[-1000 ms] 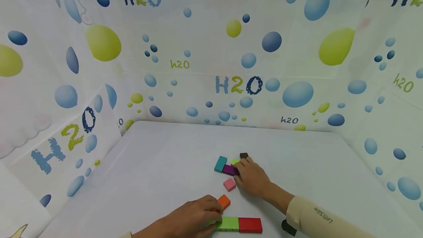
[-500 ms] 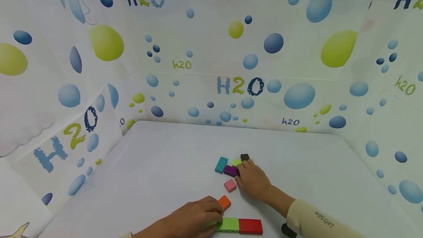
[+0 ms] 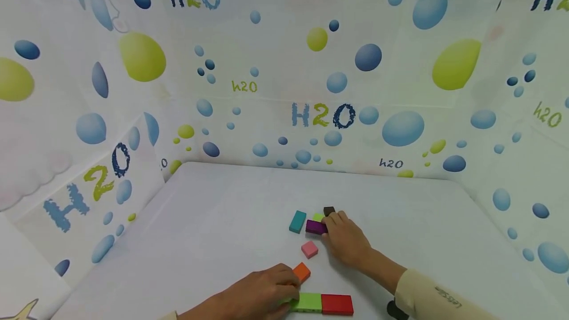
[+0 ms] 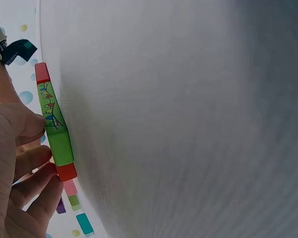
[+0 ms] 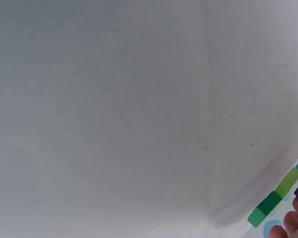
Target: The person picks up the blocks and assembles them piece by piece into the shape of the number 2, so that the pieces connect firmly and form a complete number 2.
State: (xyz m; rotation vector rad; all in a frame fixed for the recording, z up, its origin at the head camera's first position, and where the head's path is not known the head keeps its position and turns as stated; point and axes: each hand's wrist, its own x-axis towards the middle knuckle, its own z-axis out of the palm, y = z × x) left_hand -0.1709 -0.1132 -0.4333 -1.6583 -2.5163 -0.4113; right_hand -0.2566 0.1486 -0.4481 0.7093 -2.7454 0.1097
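The purple block (image 3: 316, 227) is a small flat rectangular piece with a dark violet top, and it lies on the white table (image 3: 213, 221) a little right of the table's middle. Seen from it, a teal block (image 3: 297, 221) is at about 9 o'clock and just apart, a small lime block (image 3: 317, 217) touches it at 12 o'clock, a dark brown block (image 3: 329, 210) is at about 1 o'clock, and a pink block (image 3: 309, 249) lies near at 6 o'clock.

The right hand (image 3: 345, 239) comes in from 4 o'clock with its back turned up and its sleeve (image 3: 440, 300) low over the table. Its fingers are bent and the fingertips pinch the right end of the purple block; the thumb side is hidden, so how far the hand closes around it I cannot tell exactly.

The left hand (image 3: 262, 294) rests at the near edge of the table, at about 7 o'clock from the purple block and well apart from it. Its fingers are curled and hold the left end of a long green block (image 4: 57, 129), which joins a red block (image 3: 337, 304) at its right. An orange block (image 3: 302, 271) touches the knuckles of this hand at 1 o'clock.
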